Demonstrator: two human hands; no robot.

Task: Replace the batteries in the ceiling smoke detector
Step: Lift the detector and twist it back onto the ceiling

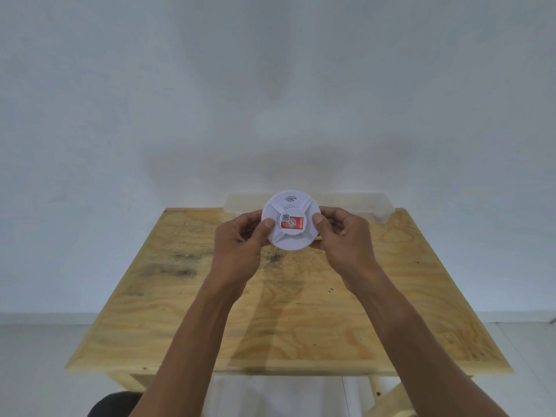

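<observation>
Both hands, left hand (240, 236) & right hand (343, 233), are clamping the smoke detector (290, 224) by opposite rim edges above the bench (180, 296); light, rigid, smooth plastic, so grip at rim.

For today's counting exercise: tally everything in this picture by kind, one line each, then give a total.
Smoke detector: 1
Hands: 2 (left hand, right hand)
Wooden table: 1
Clear tray at the table's far edge: 1
Total: 5
</observation>
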